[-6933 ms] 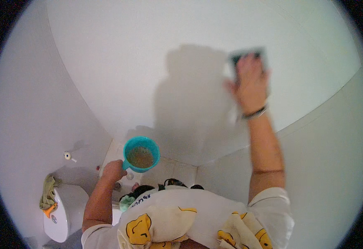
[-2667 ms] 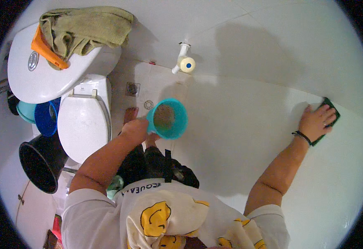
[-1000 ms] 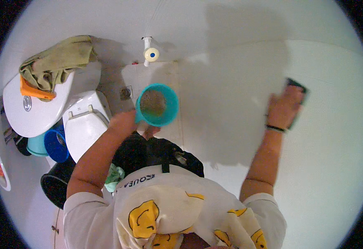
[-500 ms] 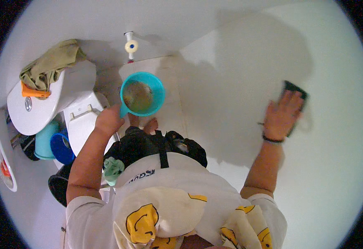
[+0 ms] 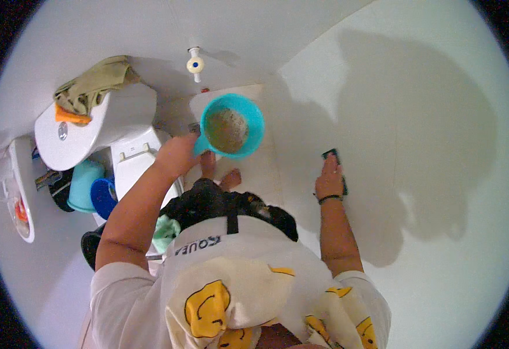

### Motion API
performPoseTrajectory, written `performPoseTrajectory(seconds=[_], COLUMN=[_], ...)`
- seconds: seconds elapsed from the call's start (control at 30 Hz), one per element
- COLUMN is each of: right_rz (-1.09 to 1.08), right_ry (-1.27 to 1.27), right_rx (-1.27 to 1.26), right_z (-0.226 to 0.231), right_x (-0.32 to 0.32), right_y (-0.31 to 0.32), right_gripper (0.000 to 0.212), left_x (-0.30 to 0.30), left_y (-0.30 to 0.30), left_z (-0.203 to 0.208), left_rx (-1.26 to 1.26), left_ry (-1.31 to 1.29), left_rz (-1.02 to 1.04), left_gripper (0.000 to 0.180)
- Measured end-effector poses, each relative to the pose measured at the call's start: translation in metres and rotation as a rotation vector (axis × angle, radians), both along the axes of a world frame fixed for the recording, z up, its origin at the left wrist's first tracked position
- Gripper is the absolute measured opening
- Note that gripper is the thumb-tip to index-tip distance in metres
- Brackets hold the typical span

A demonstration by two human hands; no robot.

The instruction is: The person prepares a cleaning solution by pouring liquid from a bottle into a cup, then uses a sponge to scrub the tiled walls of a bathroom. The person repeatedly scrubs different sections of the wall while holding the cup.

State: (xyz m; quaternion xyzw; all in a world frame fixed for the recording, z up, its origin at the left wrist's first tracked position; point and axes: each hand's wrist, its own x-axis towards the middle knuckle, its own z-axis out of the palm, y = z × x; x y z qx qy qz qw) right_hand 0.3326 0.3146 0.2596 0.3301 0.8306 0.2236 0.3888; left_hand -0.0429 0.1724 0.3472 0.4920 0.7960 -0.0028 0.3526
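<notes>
Below the wall tap [image 5: 194, 64], the left hand [image 5: 177, 155] grips the turquoise dipper's [image 5: 253, 134] handle, best kept level; lower right of the tap, the right hand [image 5: 329, 183], fingers outstretched, covers a dark-green scouring pad [image 5: 329, 153], which wants even pressure.

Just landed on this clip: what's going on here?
A person is working in a bathroom. Their left hand holds a turquoise dipper by its handle, with cloudy, frothy liquid inside. Their right hand lies over a dark green pad against the white wall. To the left, an olive cloth is draped over the toilet tank.
</notes>
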Motion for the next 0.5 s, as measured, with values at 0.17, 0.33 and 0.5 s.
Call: performPoseTrajectory(seconds=[0.17, 0.33, 0.5], right_rz=[-0.277, -0.182, -0.157], right_ry=[0.388, 0.520, 0.569], right_rx=[0.313, 0.513, 0.529], right_z=[0.165, 0.187, 0.188], right_x=[-0.029, -0.009, -0.011], right_y=[0.003, -0.002, -0.004], right_gripper=[0.058, 0.057, 0.057], left_x=[-0.010, -0.007, -0.005], left_y=[-0.008, -0.006, -0.006], left_z=[0.020, 0.036, 0.053], left_rx=[0.049, 0.107, 0.103], left_ry=[0.074, 0.124, 0.150], left_rz=[0.053, 0.117, 0.125], left_gripper=[0.032, 0.033, 0.034])
